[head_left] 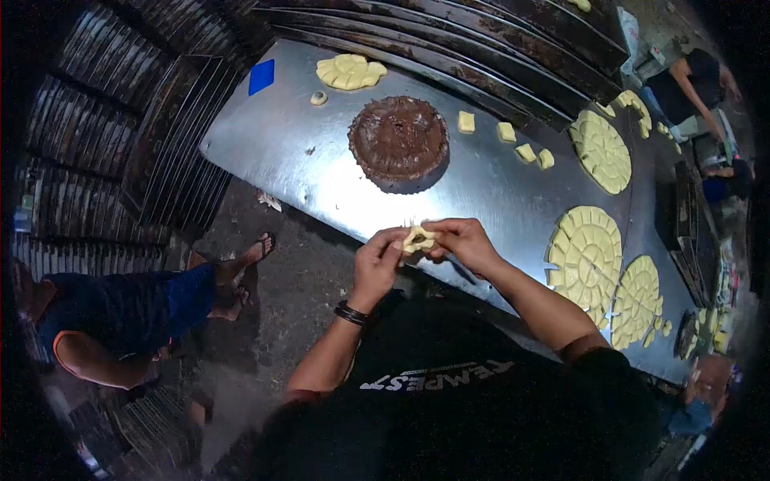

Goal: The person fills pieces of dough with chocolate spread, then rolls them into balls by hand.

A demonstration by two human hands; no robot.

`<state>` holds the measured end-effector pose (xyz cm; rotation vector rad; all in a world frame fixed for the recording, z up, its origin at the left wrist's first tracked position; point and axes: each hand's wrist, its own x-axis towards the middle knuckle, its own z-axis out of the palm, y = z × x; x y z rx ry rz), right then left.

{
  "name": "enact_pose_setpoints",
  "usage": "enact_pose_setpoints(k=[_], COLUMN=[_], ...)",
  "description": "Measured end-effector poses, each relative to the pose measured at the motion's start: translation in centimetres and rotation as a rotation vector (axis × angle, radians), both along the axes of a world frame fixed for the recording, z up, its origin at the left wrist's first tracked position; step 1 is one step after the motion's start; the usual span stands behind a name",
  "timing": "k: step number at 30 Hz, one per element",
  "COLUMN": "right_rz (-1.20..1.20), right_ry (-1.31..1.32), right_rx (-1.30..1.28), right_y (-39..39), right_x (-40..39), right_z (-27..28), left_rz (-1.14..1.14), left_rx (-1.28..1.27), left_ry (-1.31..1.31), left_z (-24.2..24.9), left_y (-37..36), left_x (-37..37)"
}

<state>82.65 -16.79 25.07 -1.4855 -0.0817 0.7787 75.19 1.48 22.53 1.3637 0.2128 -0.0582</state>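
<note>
Between my hands, just over the table's near edge, is a small piece of pale yellow dough (418,239) with a dark spot in its middle. My left hand (379,258) pinches its left side, and my right hand (464,244) grips its right side. Beyond them on the metal table (281,136) stands a round mound of dark brown paste (397,138). A few loose dough squares (466,122) lie to the right of the paste. At its upper left sit a small filled dough piece (318,98) and a cluster of cut dough (350,71).
Rounds of scored dough (585,256) cover the table's right side. A blue square scraper (261,77) lies at the far left corner. Dark trays (481,48) are stacked along the back edge. One person (120,313) is at left; another (694,88) works at far right.
</note>
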Motion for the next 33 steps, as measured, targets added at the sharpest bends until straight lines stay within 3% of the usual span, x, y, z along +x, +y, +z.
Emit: enact_pose_setpoints(k=[1, 2, 3, 5, 8, 11, 12, 15, 16, 18, 19, 20, 22, 24, 27, 29, 31, 33], right_rz=[0.064, 0.095, 0.113, 0.188, -0.074, -0.363, -0.416, -0.327, -0.292, -0.282, -0.273, -0.192, -0.152, 0.215, 0.043, -0.051, 0.279, 0.56], right_ry=[-0.321, -0.879, -0.926, -0.956, -0.566, -0.542, -0.569, -0.967, -1.079, -1.08, -1.071, -1.336, -0.631, -0.929, -0.887, -1.069, -1.147, -1.202], right_rx=[-0.161, -0.256, -0.267, -0.322, -0.329, -0.093, -0.106, -0.527, -0.546, -0.638, -0.686, -0.674, -0.448, -0.575, -0.548, -0.604, -0.789, -0.679], right_y=[1.1, 2.0, 2.8, 3.2, 2.9, 2.3, 2.1, -1.5, -3.3, -7.0, -8.5, -9.7, -11.2, -11.7, -9.7, -7.3, -6.9, -9.3], right_x=[0.0, 0.6, 1.2, 2.6, 3.0, 1.5, 0.7, -1.2, -1.9, -3.9, -5.4, -6.1, -7.8, -5.8, -1.1, 0.3, -1.4, -2.1], right_z=[0.8, 1.6, 1.9, 2.1, 1.6, 1.7, 2.0, 1.1, -0.8, -4.6, -5.9, -6.5, -6.8, -3.2, -1.9, -5.0, -6.8, -7.2], left_rz=[-0.014, -0.023, -0.027, -0.069, -0.133, -0.187, -0.203, -0.326, -0.401, -0.482, -0.444, -0.374, -0.212, -0.042, 0.184, 0.285, 0.372, 0.423], left_rx=[0.136, 0.272, 0.41, 0.393, 0.334, 0.264, 0.266, 0.207, 0.174, 0.09, 0.03, 0.01, 0.025, 0.047, 0.065, 0.058, 0.032, 0.002], left_ry=[-0.122, -0.254, -0.395, -0.369, -0.382, -0.397, -0.437, -0.426, -0.396, -0.262, -0.162, -0.114, -0.085, -0.091, -0.088, -0.102, -0.044, -0.069], left_z=[0.9, 1.9, 2.6, 2.8, 2.7, 3.0, 3.0, 3.3, 3.0, 2.3, 1.6, 1.5, 2.0, 2.1, 1.8, 2.5, 3.9, 4.0], left_y=[0.3, 0.7, 1.1, 2.2, 2.6, 0.7, -0.4, -2.9, -3.5, -4.5, -4.8, -4.7, -4.0, -2.4, -0.7, 1.0, 2.0, 3.7], left_x=[0.4, 1.3, 2.3, 3.5, 5.2, 6.0, 6.1, 5.6, 5.3, 4.1, 3.4, 3.0, 2.4, 2.0, 1.2, 0.6, 0.3, 0.2])
